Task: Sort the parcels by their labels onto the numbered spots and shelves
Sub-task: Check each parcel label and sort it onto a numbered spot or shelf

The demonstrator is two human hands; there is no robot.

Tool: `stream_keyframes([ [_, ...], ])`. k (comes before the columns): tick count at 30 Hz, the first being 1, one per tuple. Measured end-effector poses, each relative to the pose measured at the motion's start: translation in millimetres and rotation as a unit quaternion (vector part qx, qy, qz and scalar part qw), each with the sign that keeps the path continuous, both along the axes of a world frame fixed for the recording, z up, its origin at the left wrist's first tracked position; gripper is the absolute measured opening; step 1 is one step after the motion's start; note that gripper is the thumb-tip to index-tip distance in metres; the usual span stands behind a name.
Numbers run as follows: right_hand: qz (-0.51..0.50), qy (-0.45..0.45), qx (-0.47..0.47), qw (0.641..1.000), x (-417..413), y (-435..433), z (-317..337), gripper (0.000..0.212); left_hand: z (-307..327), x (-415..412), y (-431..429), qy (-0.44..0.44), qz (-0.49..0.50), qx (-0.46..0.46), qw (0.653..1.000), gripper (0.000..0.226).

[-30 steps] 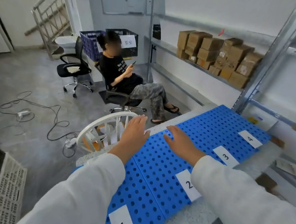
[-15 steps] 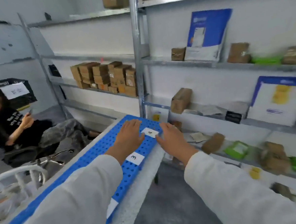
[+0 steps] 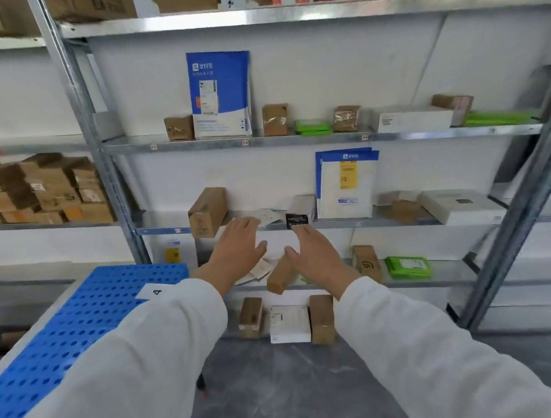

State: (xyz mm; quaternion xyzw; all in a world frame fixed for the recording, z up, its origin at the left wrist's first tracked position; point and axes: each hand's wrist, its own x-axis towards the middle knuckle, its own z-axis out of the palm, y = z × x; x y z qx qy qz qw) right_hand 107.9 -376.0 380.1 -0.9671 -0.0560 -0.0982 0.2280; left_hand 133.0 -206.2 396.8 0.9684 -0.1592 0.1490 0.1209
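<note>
I face a metal shelf rack stocked with parcels. My left hand and my right hand are stretched forward, fingers straight, holding nothing, in front of the lower shelves. Between and below them lies a tilted brown box on a low shelf. A larger brown box leans on the shelf above my left hand, and a small black box sits just above my right. The blue perforated board with label 4 lies at lower left.
Blue-and-white mailers, green packets, white boxes and small brown boxes fill the shelves. Stacked cartons sit on the left rack. Three boxes stand on the lowest level. Grey floor lies below.
The view has swung right from the blue board to the shelf rack. Both hands left the board and now reach toward the lower shelves, still holding nothing.
</note>
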Motion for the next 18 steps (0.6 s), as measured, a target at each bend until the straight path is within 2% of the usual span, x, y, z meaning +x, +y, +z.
stream_keyframes([
  [12, -0.023, -0.028, 0.002, 0.999, 98.1, 21.6, 33.8, 0.052, 14.4, 101.9, 25.2, -0.027, -0.054, 0.004, 0.998, 0.054],
  [18, -0.038, -0.010, -0.007, 0.999, 152.6, 36.7, 35.2, 0.053, 18.6, 163.2, 45.5, -0.014, -0.058, -0.017, 0.998, 0.053],
])
